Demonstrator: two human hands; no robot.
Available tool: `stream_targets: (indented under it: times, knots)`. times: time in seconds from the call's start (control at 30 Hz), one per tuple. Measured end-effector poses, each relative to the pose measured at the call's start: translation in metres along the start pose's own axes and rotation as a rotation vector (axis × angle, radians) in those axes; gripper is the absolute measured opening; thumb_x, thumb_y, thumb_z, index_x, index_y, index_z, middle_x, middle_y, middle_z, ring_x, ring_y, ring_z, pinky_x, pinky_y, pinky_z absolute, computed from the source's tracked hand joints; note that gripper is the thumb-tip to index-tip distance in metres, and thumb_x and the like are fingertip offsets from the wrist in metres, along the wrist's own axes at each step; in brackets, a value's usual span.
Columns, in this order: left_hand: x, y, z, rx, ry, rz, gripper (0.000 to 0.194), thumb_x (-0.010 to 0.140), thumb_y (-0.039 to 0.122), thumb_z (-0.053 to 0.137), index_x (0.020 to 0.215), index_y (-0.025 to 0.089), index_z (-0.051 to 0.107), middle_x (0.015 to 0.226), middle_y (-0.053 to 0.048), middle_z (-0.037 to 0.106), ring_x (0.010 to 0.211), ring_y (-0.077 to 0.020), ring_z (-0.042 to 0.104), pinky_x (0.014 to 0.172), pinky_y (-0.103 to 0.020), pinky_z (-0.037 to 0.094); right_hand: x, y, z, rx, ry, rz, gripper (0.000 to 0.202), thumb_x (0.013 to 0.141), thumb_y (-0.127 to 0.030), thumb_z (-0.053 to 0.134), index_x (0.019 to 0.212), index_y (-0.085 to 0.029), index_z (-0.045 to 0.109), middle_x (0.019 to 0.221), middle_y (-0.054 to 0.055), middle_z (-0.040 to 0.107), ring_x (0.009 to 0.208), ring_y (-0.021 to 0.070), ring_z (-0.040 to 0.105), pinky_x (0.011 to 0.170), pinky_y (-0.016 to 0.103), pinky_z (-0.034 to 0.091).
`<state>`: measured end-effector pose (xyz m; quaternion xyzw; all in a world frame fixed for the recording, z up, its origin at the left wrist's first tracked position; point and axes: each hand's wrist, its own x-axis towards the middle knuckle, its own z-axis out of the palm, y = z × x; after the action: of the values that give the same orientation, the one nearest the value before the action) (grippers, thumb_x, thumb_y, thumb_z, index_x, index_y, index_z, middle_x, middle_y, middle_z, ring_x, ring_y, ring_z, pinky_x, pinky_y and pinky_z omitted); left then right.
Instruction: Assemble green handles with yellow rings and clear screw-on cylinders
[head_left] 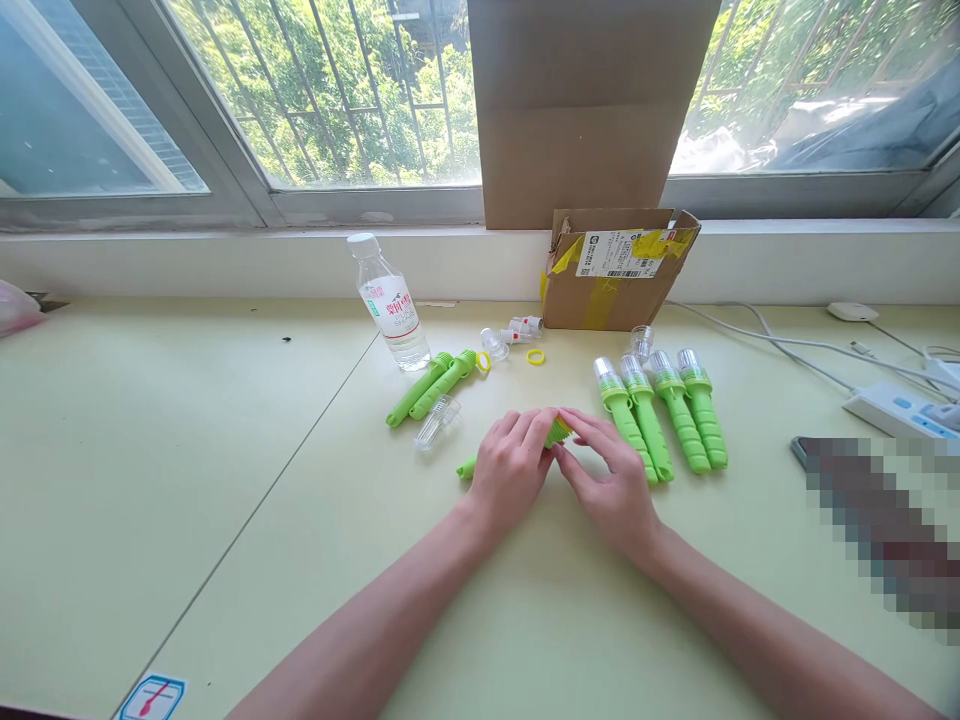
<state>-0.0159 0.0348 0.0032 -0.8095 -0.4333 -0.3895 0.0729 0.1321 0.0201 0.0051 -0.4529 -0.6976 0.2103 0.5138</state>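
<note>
My left hand [514,465] is wrapped around a green torch handle [466,468], which lies on its side with its narrow end showing to the left. At the ribbed head, my right hand [611,480] pinches with thumb and fingertips at a yellow ring [564,423]. My fingers hide much of the head. Two uncapped green handles [444,385] lie to the upper left, beside a clear cap [437,424]. On the right, several green torches with clear caps [686,410] lie side by side, close to my right hand.
Behind are a loose yellow ring [535,357], clear plastic parts [523,329] and another clear cap [642,343]. A water bottle [390,310] and an open cardboard box [615,285] stand near the sill. A power strip [896,408], cables and a blurred dark object [877,520] lie right.
</note>
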Motion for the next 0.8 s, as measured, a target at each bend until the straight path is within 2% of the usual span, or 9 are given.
stream_targets:
  times: [0.13, 0.3, 0.4, 0.57, 0.8]
  knots:
    - [-0.0001, 0.0008, -0.0002, 0.0, -0.001, -0.012, 0.035, 0.087, 0.009, 0.054, 0.12, 0.021, 0.049, 0.1, -0.005, 0.069, 0.085, -0.0211, 0.063, 0.073, -0.034, 0.05, 0.0004, -0.0007, 0.0007, 0.042, -0.023, 0.044, 0.04, 0.085, -0.021, 0.06, 0.125, -0.026, 0.061, 0.123, 0.009, 0.066, 0.114, 0.0268, 0.061, 0.087, 0.046, 0.058]
    - [0.002, 0.0049, -0.0013, 0.001, 0.024, 0.007, 0.029, 0.092, 0.014, 0.052, 0.12, 0.02, 0.049, 0.102, -0.006, 0.069, 0.088, -0.0201, 0.063, 0.075, -0.033, 0.051, 0.0008, -0.0041, 0.0006, 0.115, 0.02, 0.099, 0.032, 0.088, -0.023, 0.058, 0.12, -0.024, 0.063, 0.118, 0.008, 0.069, 0.103, 0.0235, 0.065, 0.086, 0.044, 0.058]
    - [0.0024, 0.0048, -0.0011, 0.003, 0.031, 0.017, 0.027, 0.093, 0.016, 0.052, 0.12, 0.019, 0.05, 0.102, -0.006, 0.07, 0.085, -0.0195, 0.063, 0.075, -0.033, 0.051, 0.0003, -0.0041, 0.0008, 0.124, 0.029, 0.128, 0.03, 0.088, -0.025, 0.059, 0.118, -0.024, 0.063, 0.118, 0.008, 0.069, 0.103, 0.0231, 0.065, 0.086, 0.043, 0.058]
    - [0.0019, 0.0042, -0.0004, 0.0, 0.02, 0.039, 0.028, 0.094, 0.016, 0.051, 0.121, 0.019, 0.049, 0.101, -0.006, 0.071, 0.082, -0.0196, 0.063, 0.072, -0.032, 0.05, -0.001, -0.0012, 0.0018, 0.124, 0.032, 0.158, 0.032, 0.088, -0.029, 0.06, 0.119, -0.024, 0.063, 0.121, 0.008, 0.068, 0.104, 0.0238, 0.065, 0.087, 0.044, 0.058]
    - [0.0015, 0.0069, 0.0002, 0.004, 0.036, 0.032, 0.026, 0.093, 0.014, 0.051, 0.119, 0.019, 0.05, 0.099, -0.005, 0.071, 0.082, -0.0188, 0.063, 0.07, -0.031, 0.049, -0.003, -0.002, 0.0025, 0.136, 0.069, 0.156, 0.027, 0.087, -0.029, 0.061, 0.113, -0.025, 0.065, 0.113, 0.007, 0.07, 0.097, 0.0223, 0.066, 0.087, 0.044, 0.057]
